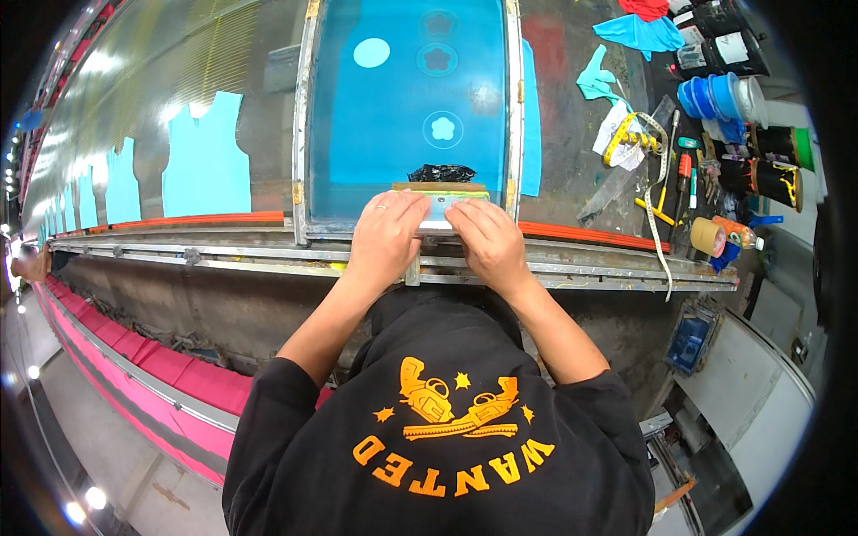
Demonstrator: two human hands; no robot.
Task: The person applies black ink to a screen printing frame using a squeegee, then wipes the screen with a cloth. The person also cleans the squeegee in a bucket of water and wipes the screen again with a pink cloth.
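My left hand [386,234] and my right hand [488,239] are closed on a squeegee [440,188], one at each side of its handle. The squeegee lies crosswise at the near end of a screen-printing frame [514,116]. Just beyond its blade is a heap of glossy black ink [442,172] on the blue mesh [384,134]. Flower-shaped designs in circles run up the mesh, with a pale round spot to their left. Part of a light-blue fabric panel [531,125] shows from under the frame's right side. My thumbs are mostly hidden.
Light-blue garment panels [207,165] lie in a row on the long table to the left. Orange strips [585,236] and a metal rail [223,260] run along its near edge. At right are a tape measure [662,170], hand tools, tape rolls [707,238] and ink tubs [760,181].
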